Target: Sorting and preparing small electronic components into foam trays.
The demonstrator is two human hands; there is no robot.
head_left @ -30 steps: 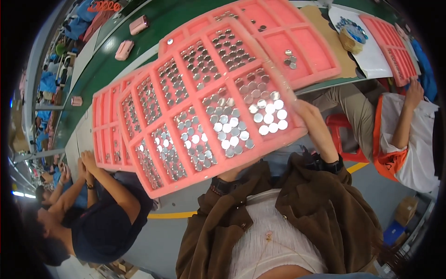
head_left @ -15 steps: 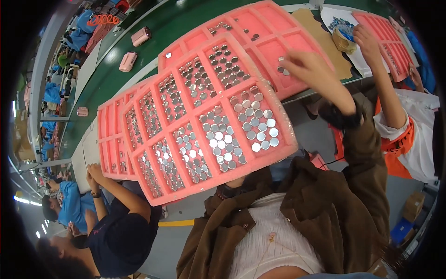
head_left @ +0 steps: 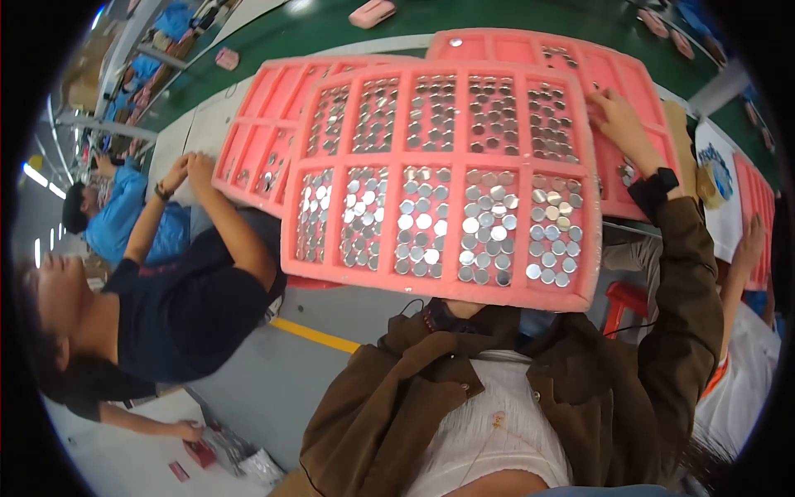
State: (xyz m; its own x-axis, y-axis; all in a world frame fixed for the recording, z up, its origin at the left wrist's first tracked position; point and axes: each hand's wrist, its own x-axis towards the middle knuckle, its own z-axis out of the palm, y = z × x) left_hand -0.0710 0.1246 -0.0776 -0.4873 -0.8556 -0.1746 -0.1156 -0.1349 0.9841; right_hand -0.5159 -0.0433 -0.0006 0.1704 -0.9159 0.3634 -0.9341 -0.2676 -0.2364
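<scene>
I hold a large pink foam tray in front of my chest; its compartments are filled with several small silver discs. My right hand is at the tray's far right corner, fingers curled on its edge, with a black watch on the wrist. My left hand is hidden under the tray; only its brown sleeve shows, running up beneath the near edge. Two more pink trays lie behind it on the green table: one at the left and one at the back right, both holding few discs.
A person in a dark shirt sits close on my left, hands at the table edge. Another person in blue sits farther left. An arm shows at my right. A red stool and a yellow floor line lie below.
The tray has swung from a steep tilt to nearly level across my chest. My right hand has shifted along its right edge to the far corner. The view has turned left.
</scene>
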